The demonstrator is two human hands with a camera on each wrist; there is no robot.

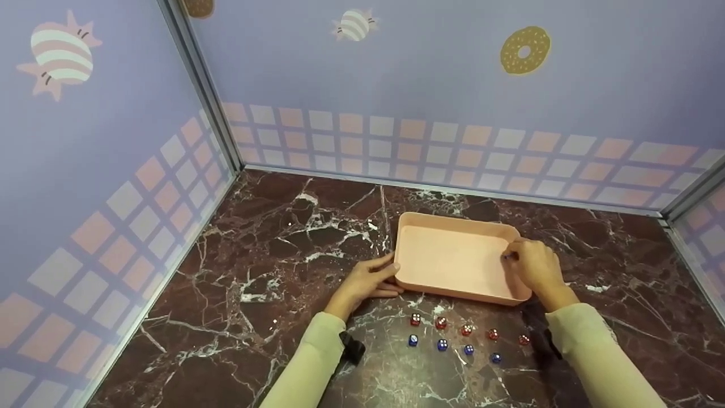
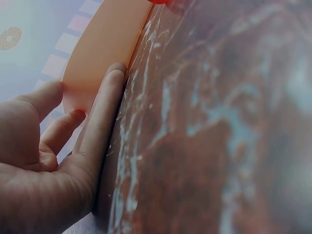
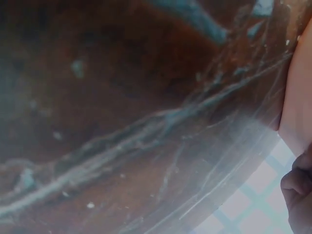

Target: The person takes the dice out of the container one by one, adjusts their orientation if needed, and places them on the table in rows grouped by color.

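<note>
A shallow peach-coloured plastic tray (image 1: 453, 255) sits on the dark marbled table. My left hand (image 1: 368, 277) holds its near left corner, thumb and fingers set against the outside walls and rim. In the left wrist view, those fingers (image 2: 100, 122) reach along the tray's side (image 2: 107, 39), low by the table. Over the tray's right end, my right hand (image 1: 535, 263) pinches a small blue die (image 1: 506, 256), mostly hidden by the fingertips. In front of the tray lie a row of red dice (image 1: 466, 330) and a row of blue dice (image 1: 442, 344).
Patterned lilac panels (image 1: 362, 73) wall in the table at the back and both sides. The marbled tabletop (image 1: 272, 272) shows widely left of the tray. Only part of the right hand (image 3: 297, 190) shows in the right wrist view.
</note>
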